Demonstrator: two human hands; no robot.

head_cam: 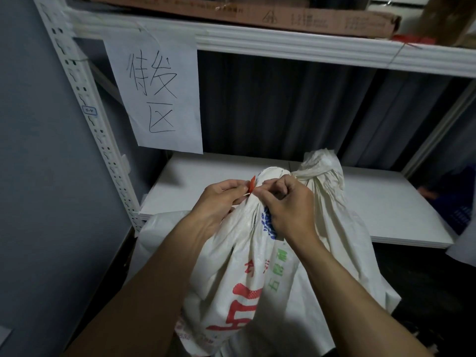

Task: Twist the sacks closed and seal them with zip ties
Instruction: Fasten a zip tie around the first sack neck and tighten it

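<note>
A white woven sack [244, 258] with red, green and blue print stands in front of me, its neck gathered and twisted. A zip tie with a red tag [251, 183] wraps the neck. My left hand [219, 199] pinches the tie's thin tail just left of the tag. My right hand [288, 202] grips the twisted neck and the tie from the right. Behind it stands a second plain white sack [332, 202], its top bunched and knotted.
A white metal shelf rack [98, 119] rises at the left, with a handwritten paper sign [157, 94] hanging from the upper shelf. A white shelf board [386, 202] lies behind the sacks. Cardboard boxes [283, 14] sit on the top shelf. A blue crate [461, 210] is at the right edge.
</note>
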